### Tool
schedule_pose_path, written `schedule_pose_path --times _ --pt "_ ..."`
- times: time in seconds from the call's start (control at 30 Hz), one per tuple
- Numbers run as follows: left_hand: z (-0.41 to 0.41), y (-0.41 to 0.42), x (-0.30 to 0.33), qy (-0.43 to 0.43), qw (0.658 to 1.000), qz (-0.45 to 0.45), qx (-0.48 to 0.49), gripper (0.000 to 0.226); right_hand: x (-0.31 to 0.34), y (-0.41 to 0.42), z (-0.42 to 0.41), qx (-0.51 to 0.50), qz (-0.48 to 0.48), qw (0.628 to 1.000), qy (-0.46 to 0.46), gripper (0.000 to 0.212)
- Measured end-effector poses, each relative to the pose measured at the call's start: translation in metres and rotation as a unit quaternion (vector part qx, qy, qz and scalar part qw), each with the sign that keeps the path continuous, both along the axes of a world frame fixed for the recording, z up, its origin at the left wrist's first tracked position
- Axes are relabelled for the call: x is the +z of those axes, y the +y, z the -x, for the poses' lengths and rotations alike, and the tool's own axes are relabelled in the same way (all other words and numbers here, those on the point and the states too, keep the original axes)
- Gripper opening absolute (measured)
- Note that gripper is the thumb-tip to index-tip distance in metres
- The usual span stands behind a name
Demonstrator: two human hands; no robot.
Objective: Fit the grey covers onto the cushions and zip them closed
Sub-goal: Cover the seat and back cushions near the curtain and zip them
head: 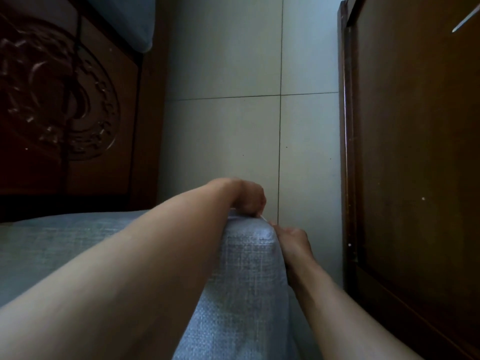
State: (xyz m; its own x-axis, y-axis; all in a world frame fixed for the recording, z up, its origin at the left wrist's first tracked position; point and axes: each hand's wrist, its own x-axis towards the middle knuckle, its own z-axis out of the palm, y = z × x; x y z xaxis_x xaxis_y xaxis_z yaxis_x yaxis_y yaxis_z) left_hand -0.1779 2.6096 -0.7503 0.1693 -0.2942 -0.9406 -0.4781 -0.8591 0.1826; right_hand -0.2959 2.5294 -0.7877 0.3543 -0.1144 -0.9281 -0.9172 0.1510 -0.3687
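A cushion in a grey woven cover (249, 268) fills the lower part of the head view, its near side edge running away from me. My left hand (249, 197) curls over the cushion's far top corner and grips the cover fabric there. My right hand (292, 240) lies along the cushion's right side just below that corner, its fingers pinching something small at the corner edge. A thin pale sliver (264, 218) shows between the two hands; I cannot tell whether it is the zip pull.
Pale floor tiles (233, 139) stretch ahead. A dark carved wooden panel (65, 100) stands on the left with a blue-grey cushion (124, 19) on top. A dark wooden cabinet (415, 152) rises close on the right, leaving a narrow gap beside my right arm.
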Motion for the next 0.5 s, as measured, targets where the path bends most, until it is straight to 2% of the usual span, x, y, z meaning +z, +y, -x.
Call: schedule_pose_path --times 0.07,0.2,0.27,0.33,0.4,0.5 --pt "0.0 -0.001 -0.001 -0.01 1.0 -0.002 -0.005 0.032 -0.001 0.0 -0.001 0.019 0.009 1.0 0.007 0.031" --pt "0.0 0.007 0.005 0.014 0.998 -0.003 0.057 0.033 0.015 -0.003 0.009 -0.047 0.008 0.999 -0.011 0.031" --pt "0.002 0.015 0.005 0.036 0.996 -0.021 0.074 0.037 0.026 -0.005 0.02 -0.006 0.027 0.999 -0.023 0.036" --pt "0.004 0.022 0.008 0.043 0.995 -0.039 0.084 0.037 0.035 -0.006 0.028 0.033 0.037 0.999 0.007 0.048" --pt "0.005 0.022 0.007 0.006 0.996 -0.037 0.082 0.036 0.037 -0.006 0.03 0.047 0.048 0.997 0.026 0.051" --pt "0.006 0.02 -0.003 -0.021 0.996 -0.04 0.078 0.035 0.028 -0.001 0.029 0.081 0.088 0.993 -0.008 0.048"
